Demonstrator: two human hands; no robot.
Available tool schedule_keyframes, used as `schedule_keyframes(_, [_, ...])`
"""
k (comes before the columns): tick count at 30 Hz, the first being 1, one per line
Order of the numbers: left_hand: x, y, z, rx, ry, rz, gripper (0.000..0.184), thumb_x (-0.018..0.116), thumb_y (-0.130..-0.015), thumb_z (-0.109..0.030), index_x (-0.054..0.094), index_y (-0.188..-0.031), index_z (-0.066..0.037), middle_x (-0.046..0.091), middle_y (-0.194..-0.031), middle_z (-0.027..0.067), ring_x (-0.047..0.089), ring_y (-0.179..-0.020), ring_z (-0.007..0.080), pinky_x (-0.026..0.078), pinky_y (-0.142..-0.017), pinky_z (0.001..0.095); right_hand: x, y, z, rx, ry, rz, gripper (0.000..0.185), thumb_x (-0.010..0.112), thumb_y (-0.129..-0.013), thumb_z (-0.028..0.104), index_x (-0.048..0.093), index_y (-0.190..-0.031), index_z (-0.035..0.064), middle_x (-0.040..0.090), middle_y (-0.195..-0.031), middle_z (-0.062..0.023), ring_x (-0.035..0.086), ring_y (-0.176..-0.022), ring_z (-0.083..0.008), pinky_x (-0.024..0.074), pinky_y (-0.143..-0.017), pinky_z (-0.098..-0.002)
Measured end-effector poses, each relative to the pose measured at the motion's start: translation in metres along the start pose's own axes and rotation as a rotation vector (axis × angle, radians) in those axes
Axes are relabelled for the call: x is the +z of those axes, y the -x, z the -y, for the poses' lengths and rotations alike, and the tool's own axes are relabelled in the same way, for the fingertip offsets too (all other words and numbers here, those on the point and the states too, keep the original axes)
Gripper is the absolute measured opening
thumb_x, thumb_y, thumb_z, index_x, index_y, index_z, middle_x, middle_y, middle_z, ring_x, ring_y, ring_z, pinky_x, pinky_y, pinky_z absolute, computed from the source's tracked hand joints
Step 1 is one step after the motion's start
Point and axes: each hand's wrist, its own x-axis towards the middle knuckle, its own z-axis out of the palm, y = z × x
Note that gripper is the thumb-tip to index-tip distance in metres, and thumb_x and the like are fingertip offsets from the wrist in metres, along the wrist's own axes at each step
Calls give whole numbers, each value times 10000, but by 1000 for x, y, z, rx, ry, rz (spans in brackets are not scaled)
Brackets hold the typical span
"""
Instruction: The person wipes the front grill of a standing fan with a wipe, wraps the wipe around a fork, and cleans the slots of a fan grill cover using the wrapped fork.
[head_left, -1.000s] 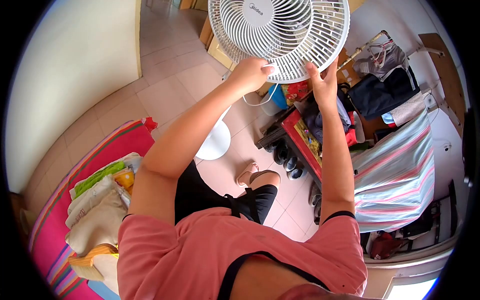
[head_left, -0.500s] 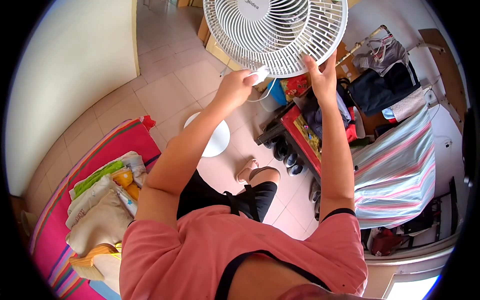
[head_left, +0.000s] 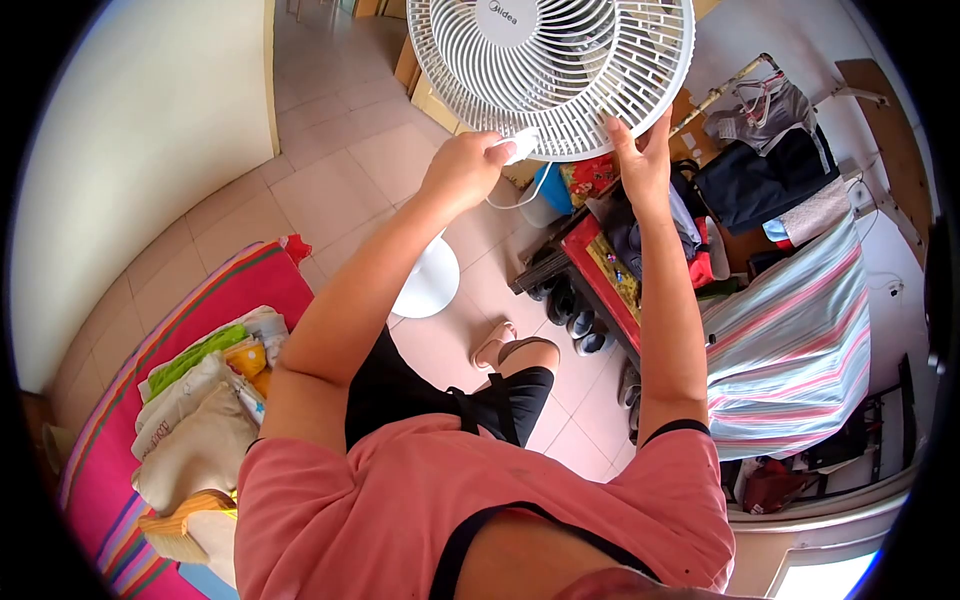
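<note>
A white fan head [head_left: 560,85] with a round slatted grille fills the top centre. My right hand [head_left: 645,165] grips the lower right rim, thumb on the front, the other fingers partly hidden behind. Just below the grille's lower edge, my left hand [head_left: 465,170] is closed around a small white object [head_left: 519,145], which may be a cloth or a plastic part. A white cord [head_left: 530,198] hangs in a loop beside it. The round white base [head_left: 429,280] on the floor is partly covered by my left forearm.
Folded clothes [head_left: 200,400] and a wooden brush [head_left: 185,525] lie on a striped pink cover [head_left: 235,300] at left. At right are a red-topped low table [head_left: 605,280], shoes [head_left: 580,322], a striped cloth [head_left: 790,350] and hanging bags [head_left: 770,180].
My left hand has moved a little left and down along the fan's lower rim with the white object. The fan head has shifted slightly left. My right hand keeps its hold.
</note>
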Motion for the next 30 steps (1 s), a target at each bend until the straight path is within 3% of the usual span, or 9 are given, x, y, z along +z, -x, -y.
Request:
schedule_keyframes(11, [-11,-19,-8,26,-42,30,313,520,-910,-320,648,-904,-34,625,-765,181,604,-739,341,450,-674,428,0,0,-3,-27,11,-4,783,689,-857,223,184,-1409,-7,564,-1178,-165,577,-1039,-213,471,-880,-313])
schedule_keyframes(14, [-25,-25,-20,-4,-75,56,313,515,-915,-310,646,-879,-28,626,-765,181,607,-748,341,451,-682,428,3,2,14,52,-13,-26,761,692,-855,223,207,-1396,-4,565,-1170,-162,575,-1042,-212,468,-891,-316])
schedule_keyframes(17, [-34,-34,-25,47,-233,159,315,504,-922,-299,642,-878,-20,630,-772,180,609,-761,344,452,-690,437,1,0,3,19,-42,-15,745,690,-855,222,217,-1385,-1,570,-1158,-160,578,-1038,-213,470,-888,-317])
schedule_keyframes(20, [-34,-36,-13,165,-357,5,314,508,-934,-290,620,-858,-7,584,-703,178,565,-647,309,437,-628,394,-1,-2,1,15,-37,34,718,666,-875,308,256,-1399,39,522,-1243,-126,549,-1088,-193,434,-938,-320])
schedule_keyframes(24, [-47,-14,-2,0,-161,73,300,487,-933,-281,637,-874,-28,623,-738,172,603,-719,347,455,-680,438,-1,-1,3,34,-84,29,720,665,-876,303,251,-1401,37,521,-1246,-129,546,-1098,-196,433,-943,-324])
schedule_keyframes(30, [-16,3,-12,66,-108,64,294,500,-924,-299,626,-895,-35,622,-753,180,595,-722,360,447,-667,447,-1,0,2,25,-10,6,703,651,-889,269,241,-1409,33,523,-1237,-122,542,-1094,-188,425,-951,-320])
